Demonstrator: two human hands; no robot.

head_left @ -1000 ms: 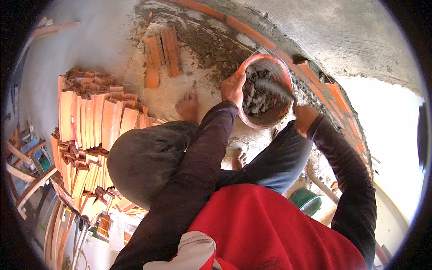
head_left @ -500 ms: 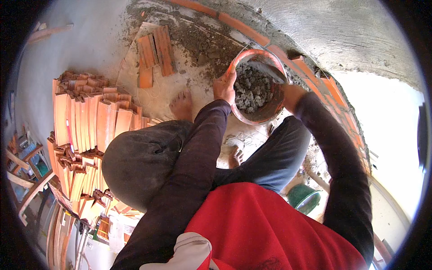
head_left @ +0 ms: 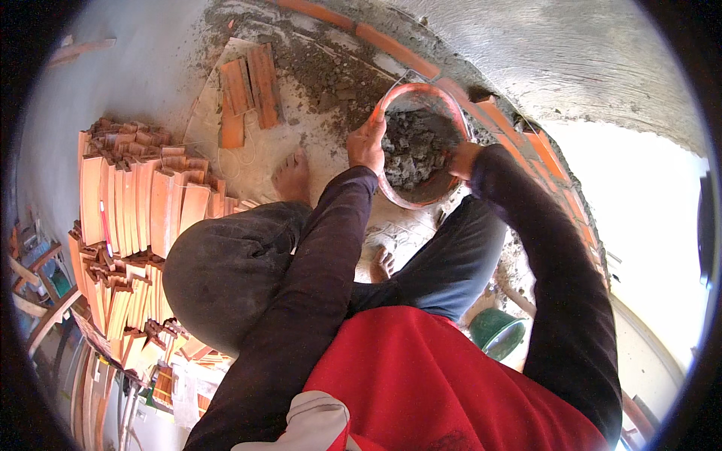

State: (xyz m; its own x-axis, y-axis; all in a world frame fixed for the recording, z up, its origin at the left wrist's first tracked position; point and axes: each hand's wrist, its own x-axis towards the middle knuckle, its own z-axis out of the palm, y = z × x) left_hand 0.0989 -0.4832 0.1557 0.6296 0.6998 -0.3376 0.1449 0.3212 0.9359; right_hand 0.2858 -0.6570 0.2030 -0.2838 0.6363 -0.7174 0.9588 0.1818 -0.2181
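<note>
An orange bucket (head_left: 434, 98) stands before me, holding lumpy grey mortar (head_left: 412, 150). My left hand (head_left: 367, 145) is closed on its left rim, thumb along the edge. At the right side of the rim, my right hand (head_left: 464, 160) is closed around a trowel, whose handle is hidden in the fist. The blade is hard to make out against the mortar inside the bucket.
A low curved course of orange bricks (head_left: 398, 49) runs behind and right of the bucket. Stacked hollow clay pieces (head_left: 135, 203) rise at left. Loose bricks (head_left: 263, 86) lie on the floor beyond my foot. A green bucket (head_left: 496, 333) is at lower right.
The trowel blade, seen above the mortar before, has gone lower into the bucket. My right hand has moved slightly down and left; the mortar surface has shifted. The left hand keeps its hold.
</note>
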